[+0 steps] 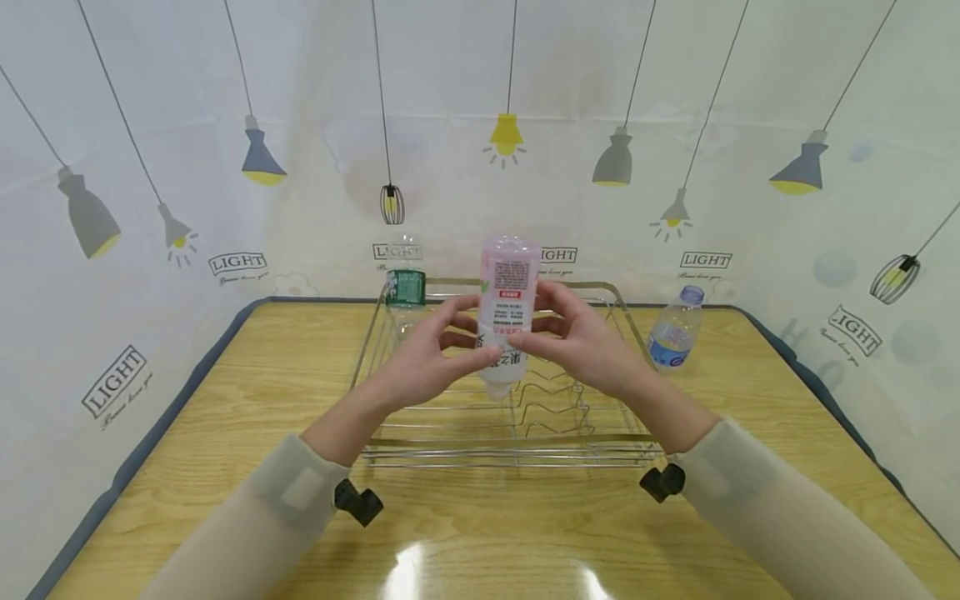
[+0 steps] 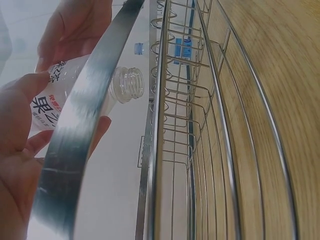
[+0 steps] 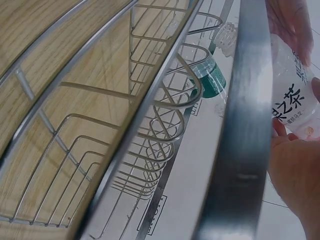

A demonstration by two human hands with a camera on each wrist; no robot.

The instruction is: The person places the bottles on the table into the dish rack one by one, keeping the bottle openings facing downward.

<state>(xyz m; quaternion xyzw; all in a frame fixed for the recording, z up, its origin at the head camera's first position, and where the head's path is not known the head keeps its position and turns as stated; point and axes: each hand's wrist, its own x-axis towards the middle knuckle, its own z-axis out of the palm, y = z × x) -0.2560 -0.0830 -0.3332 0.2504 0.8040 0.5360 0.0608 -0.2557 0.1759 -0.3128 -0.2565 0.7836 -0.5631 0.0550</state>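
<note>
Both hands hold a clear plastic bottle [image 1: 507, 308] with a white and pink label, neck down, over a metal wire dish rack [image 1: 495, 442]. My left hand [image 1: 423, 354] grips it from the left, thumb across the label's front. From the other side my right hand [image 1: 588, 342] grips it the same way, thumb on the label. In the left wrist view the open, capless threaded neck [image 2: 129, 85] shows beyond the rack's rim. The right wrist view shows the label [image 3: 287, 105] behind the rack's flat metal rim, which partly hides the bottle.
A clear bottle with a green label [image 1: 406, 288] stands at the rack's back left corner. Right of the rack, a small clear bottle with a blue label [image 1: 675, 329] stands on the wooden table [image 1: 225, 400]. A lamp-printed cloth [image 1: 450, 67] encloses the back and sides.
</note>
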